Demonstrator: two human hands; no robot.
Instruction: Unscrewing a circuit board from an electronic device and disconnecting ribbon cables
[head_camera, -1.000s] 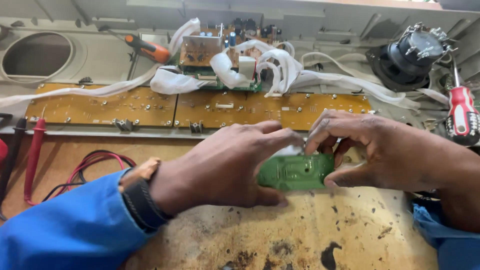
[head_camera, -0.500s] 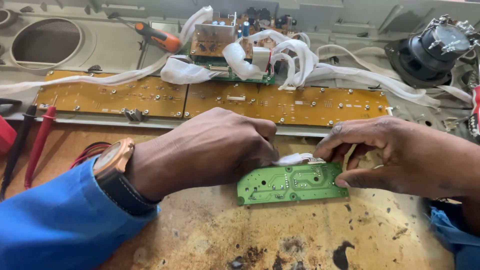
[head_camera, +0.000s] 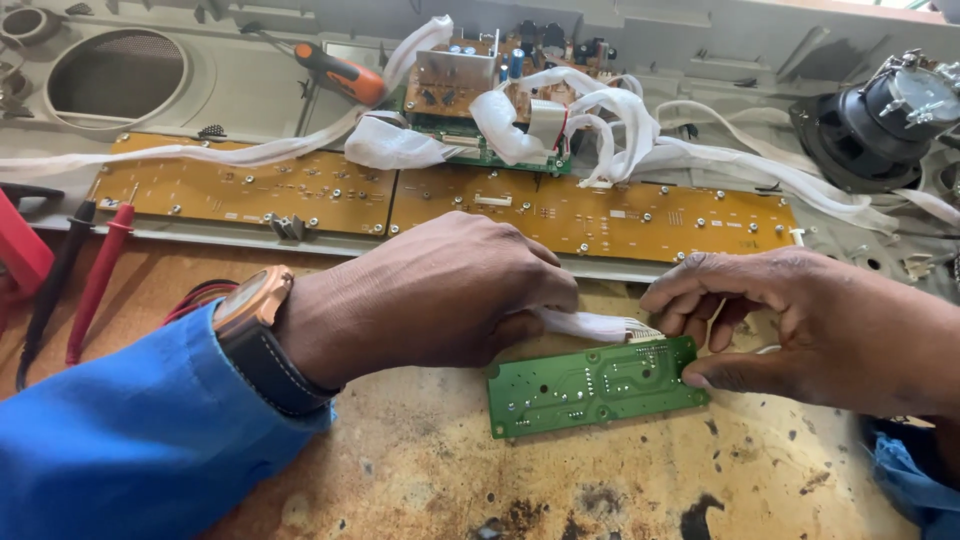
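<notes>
While hands (head_camera: 440, 295) flank it, board (head_camera: 590, 385) lies between.

At mid-frame a green board (head_camera: 592, 385) lies flat on the stained wooden bench (head_camera: 420, 470). The left hand (head_camera: 430, 295) pinches a white ribbon cable (head_camera: 585, 324) that runs to the board's upper right edge. The right hand (head_camera: 800, 325) grips the board's right end, thumb against its edge. Above them two long yellow boards (head_camera: 440, 205) sit in a grey casing (head_camera: 250, 80). A speaker (head_camera: 885, 120) is at upper right, a screwdriver (head_camera: 335, 70) at upper left, and red and black probes (head_camera: 80, 275) at the left edge.
</notes>
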